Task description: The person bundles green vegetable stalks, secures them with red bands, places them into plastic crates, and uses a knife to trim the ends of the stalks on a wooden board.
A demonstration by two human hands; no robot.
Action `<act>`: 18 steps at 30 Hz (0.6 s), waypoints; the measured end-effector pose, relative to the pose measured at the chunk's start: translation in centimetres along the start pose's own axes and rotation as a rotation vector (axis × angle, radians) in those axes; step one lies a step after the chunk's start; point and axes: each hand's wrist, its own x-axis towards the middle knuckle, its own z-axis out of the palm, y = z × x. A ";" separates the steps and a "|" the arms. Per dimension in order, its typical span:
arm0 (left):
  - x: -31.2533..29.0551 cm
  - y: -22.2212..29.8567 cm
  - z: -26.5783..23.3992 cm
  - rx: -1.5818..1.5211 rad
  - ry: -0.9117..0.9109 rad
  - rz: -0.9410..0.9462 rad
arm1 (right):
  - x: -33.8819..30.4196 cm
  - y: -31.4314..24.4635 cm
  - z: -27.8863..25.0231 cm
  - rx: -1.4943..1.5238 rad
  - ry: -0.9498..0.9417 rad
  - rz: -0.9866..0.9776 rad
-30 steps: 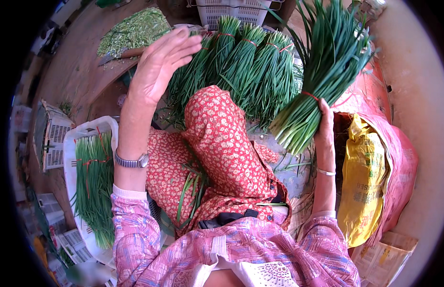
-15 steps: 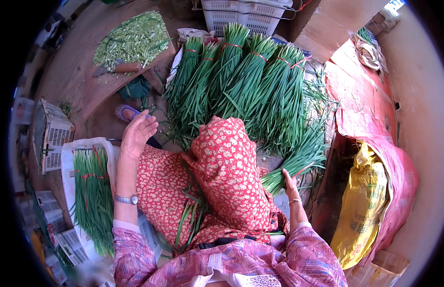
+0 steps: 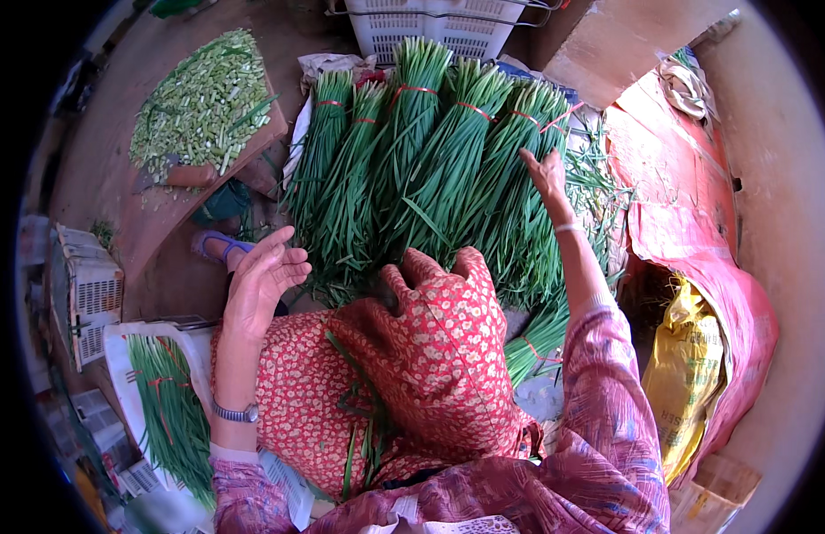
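Several bundles of long green garlic chives [image 3: 421, 120] lie side by side in front of me, cut ends pointing away, each tied with a red band. My right hand [image 3: 547, 182] reaches over the rightmost bundle with its fingers stretched out, just short of the red tie [image 3: 555, 120]. It holds nothing. Over my left thigh my left hand [image 3: 268, 280] is raised, palm turned inward, fingers apart and empty. Another chive bundle [image 3: 539, 343] lies beside my right knee, partly hidden by my sleeve. Loose leaves rest on my red floral apron [image 3: 439, 334].
At the far left, a wooden board [image 3: 261, 133] bears chopped pale-green stems and a knife [image 3: 185, 174]. A lined crate [image 3: 119, 356] with tied chives stands at my left. Ahead is a white plastic crate [image 3: 430, 36]; to the right sits a yellow sack [image 3: 688, 365].
My right hand has let go of the chive bundle beside my right knee and moved forward over the rightmost row bundle. My left hand stays raised and empty. The view has shifted slightly.
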 end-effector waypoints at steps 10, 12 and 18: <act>2.1 -1.1 -1.6 -0.024 0.051 -0.052 | 5.3 -6.3 5.1 -0.119 0.056 0.484; 2.2 -1.0 -1.0 0.013 0.010 -0.044 | 4.2 -5.2 2.6 0.146 -0.024 0.388; 0.6 0.6 1.2 0.383 -0.133 0.109 | -6.7 -6.5 -3.0 0.442 0.224 -0.062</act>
